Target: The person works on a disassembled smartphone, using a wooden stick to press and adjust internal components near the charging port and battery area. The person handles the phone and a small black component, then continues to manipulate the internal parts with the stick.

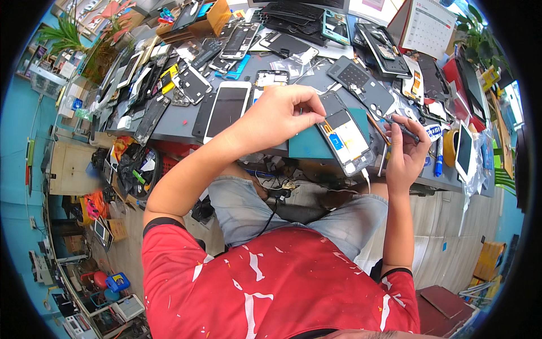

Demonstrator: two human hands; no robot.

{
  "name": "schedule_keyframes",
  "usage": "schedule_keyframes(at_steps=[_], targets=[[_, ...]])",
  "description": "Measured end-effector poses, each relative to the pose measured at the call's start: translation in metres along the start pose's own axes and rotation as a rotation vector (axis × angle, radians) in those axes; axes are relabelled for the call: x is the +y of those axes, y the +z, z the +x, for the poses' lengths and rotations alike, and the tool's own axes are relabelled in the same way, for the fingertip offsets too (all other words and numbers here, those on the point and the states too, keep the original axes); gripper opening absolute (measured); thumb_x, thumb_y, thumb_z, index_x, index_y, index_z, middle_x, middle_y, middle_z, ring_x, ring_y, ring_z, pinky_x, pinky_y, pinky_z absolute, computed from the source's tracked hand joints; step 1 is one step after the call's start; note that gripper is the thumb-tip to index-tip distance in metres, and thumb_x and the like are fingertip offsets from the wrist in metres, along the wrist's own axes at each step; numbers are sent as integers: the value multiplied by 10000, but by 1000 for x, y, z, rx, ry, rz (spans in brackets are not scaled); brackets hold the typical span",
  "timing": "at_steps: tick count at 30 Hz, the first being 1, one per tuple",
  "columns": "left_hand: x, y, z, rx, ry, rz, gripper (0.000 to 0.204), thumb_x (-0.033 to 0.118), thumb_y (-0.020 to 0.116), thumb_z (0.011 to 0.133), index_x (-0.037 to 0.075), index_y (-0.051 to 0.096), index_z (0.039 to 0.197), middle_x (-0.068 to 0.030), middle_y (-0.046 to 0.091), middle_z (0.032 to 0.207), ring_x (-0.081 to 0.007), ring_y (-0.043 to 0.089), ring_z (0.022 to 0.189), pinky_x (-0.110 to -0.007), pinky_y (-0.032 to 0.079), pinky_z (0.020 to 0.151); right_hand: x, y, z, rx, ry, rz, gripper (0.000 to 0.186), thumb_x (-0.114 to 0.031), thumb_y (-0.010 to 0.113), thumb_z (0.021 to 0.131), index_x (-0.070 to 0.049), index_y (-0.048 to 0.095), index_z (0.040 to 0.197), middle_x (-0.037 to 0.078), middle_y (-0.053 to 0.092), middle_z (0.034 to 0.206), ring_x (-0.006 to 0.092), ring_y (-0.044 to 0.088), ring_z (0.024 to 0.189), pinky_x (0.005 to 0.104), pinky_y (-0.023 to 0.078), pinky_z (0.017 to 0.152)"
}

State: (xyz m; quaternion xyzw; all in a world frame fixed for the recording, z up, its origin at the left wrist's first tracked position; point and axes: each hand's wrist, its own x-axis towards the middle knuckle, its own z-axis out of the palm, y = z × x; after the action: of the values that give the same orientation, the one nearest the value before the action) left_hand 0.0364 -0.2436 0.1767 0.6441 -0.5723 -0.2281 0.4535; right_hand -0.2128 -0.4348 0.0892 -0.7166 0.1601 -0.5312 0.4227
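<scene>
An opened phone (351, 142) lies at a slant on a teal mat (305, 141), its inside parts showing. A white cable (367, 179) runs into its lower end. My left hand (288, 110) is over the phone's left edge, with thumb and forefinger pinched together near an orange strip; what is between the fingertips is too small to make out. To the right of the phone, my right hand (405, 155) is raised with the fingers curled round a dark, slim screwdriver-like tool (407, 132). A white-framed phone (227, 110) lies left of the mat.
Phone shells and parts (195, 85) crowd the left of the grey desk. A dark back cover (361, 85) lies beyond the opened phone. On the right are a blue marker (438, 164), a yellow tape roll (450, 147) and a white phone (464, 151). A calendar (426, 28) stands behind.
</scene>
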Motion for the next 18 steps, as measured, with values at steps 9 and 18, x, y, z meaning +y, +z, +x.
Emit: schedule_keyframes(at_steps=[9, 18], targets=[[15, 18, -15, 86, 58, -24, 128, 92, 843, 948, 80, 809, 1071, 30, 763, 993, -77, 599, 837, -270, 453, 707, -1, 0, 0, -8, 8, 1, 366, 34, 651, 1103, -3, 492, 1430, 230, 706, 1337, 247, 779, 1070, 342, 655, 920], [17, 51, -24, 217, 137, -128, 305, 108, 826, 977, 98, 769, 1277, -29, 812, 1073, -109, 699, 944, -283, 483, 757, 2, -2, -1, -4, 25, -13, 386, 29, 645, 1107, -20, 479, 1453, 214, 712, 1350, 239, 781, 1065, 346, 643, 914]])
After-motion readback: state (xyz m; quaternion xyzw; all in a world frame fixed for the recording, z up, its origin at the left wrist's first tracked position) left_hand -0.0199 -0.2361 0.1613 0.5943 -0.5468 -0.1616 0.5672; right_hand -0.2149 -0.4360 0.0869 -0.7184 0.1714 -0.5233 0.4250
